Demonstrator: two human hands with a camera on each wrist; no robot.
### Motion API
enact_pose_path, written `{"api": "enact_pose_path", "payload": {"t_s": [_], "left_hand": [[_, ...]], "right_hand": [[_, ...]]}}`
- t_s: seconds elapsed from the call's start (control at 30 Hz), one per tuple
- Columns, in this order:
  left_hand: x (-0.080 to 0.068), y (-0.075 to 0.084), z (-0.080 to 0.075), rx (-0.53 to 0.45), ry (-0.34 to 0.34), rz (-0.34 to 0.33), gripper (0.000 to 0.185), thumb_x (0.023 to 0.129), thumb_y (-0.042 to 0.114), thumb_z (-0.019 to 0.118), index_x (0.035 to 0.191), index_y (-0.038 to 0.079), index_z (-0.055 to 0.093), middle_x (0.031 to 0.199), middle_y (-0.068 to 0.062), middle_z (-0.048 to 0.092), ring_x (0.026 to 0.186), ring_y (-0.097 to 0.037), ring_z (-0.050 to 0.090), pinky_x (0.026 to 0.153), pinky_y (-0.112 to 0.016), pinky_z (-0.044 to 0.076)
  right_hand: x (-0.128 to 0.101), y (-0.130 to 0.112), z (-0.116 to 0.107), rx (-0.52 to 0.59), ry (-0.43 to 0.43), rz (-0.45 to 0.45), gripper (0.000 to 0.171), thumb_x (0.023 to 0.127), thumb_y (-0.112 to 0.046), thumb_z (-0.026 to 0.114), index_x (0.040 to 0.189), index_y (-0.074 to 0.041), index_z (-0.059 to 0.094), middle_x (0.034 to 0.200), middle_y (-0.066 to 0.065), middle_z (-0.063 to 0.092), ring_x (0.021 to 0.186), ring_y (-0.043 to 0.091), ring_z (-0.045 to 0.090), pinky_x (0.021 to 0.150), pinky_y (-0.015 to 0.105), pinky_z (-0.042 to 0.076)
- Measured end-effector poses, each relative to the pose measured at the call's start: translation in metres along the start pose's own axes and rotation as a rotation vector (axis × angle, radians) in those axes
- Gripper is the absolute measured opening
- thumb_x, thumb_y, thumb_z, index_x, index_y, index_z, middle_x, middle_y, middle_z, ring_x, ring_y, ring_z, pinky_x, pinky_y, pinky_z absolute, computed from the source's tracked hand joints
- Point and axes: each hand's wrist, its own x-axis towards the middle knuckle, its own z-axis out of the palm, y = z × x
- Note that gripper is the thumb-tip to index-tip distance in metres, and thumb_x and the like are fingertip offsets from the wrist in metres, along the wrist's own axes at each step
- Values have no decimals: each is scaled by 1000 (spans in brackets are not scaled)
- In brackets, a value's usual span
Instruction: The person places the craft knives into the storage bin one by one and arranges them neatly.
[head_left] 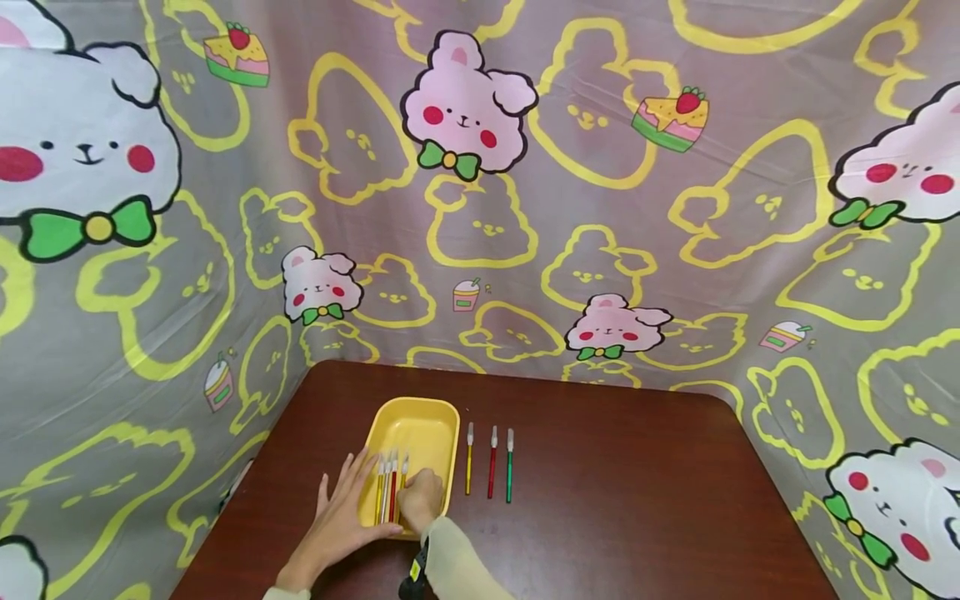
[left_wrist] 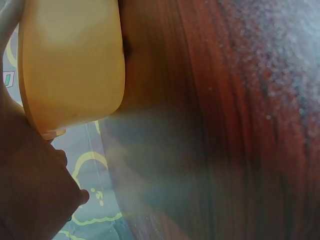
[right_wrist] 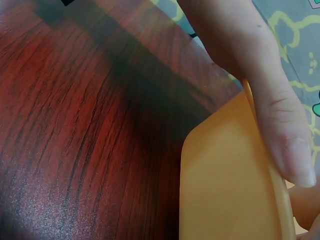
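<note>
A yellow plastic tray (head_left: 452, 433) holds several slim craft knives with pale tips, side by side at its left; one is a red craft knife (head_left: 393, 487). My left hand (head_left: 337, 517) rests at the tray's near left corner, fingers straight along the left rim and thumb across the near rim. Inside the tray, the curled fingers of my right hand (head_left: 422, 498) grip the rightmost yellow craft knife (head_left: 405, 465), whose lower end they hide. In the right wrist view, a thumb (right_wrist: 287, 135) lies over the rim. The left wrist view shows the tray's outer wall (left_wrist: 75, 65).
On the brown table (head_left: 615, 483), right of the tray, lie a loose yellow knife (head_left: 469, 462), a second red knife (head_left: 492, 462) and a green knife (head_left: 509, 471), roughly parallel. Cartoon-printed curtains (head_left: 480, 225) stand behind and at both sides.
</note>
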Motion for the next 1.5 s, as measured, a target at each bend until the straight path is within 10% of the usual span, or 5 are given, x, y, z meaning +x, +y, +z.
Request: {"api": "enact_pose_path", "payload": {"t_s": [0.8, 1.5], "left_hand": [[-1, -3, 3, -38, 4, 3, 124, 69, 66, 90, 164, 6, 36, 171, -20, 28, 153, -54, 22, 112, -83, 8], [0, 0, 1, -15, -14, -26, 125, 69, 65, 90, 165, 8, 35, 172, -17, 26, 154, -53, 22, 113, -82, 7]], "right_hand": [[1, 13, 16, -101, 10, -31, 37, 66, 5, 85, 68, -11, 52, 63, 3, 53, 58, 23, 54, 53, 40, 48], [11, -5, -7, 7, -1, -122, 19, 74, 0, 90, 80, -3, 72, 72, 7, 69, 66, 24, 67, 60, 34, 55]]}}
